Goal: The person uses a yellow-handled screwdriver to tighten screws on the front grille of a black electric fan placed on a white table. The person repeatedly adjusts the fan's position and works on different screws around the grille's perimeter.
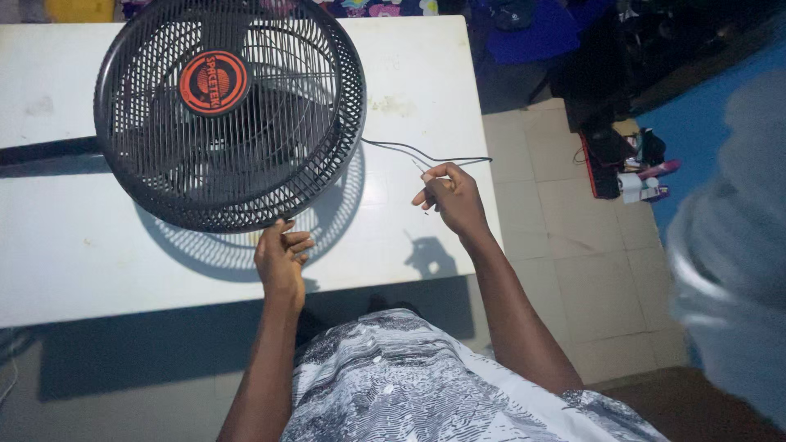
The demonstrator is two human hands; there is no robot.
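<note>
A black fan [229,115] with a round wire grille and an orange centre badge lies on a white table [74,245]. My left hand [281,258] pinches the near rim of the grille at its lower edge. My right hand [450,196] hovers over the table's right edge with fingers curled around a small thin object, possibly a screw or tool tip. The fan's black cord [426,155] runs from the grille across the table toward my right hand.
A blurred grey shape [729,245] fills the right edge. Beige floor tiles [589,245] lie right of the table. A black bag with small items [630,164] sits on the floor, and blue cloth [532,33] lies at the top.
</note>
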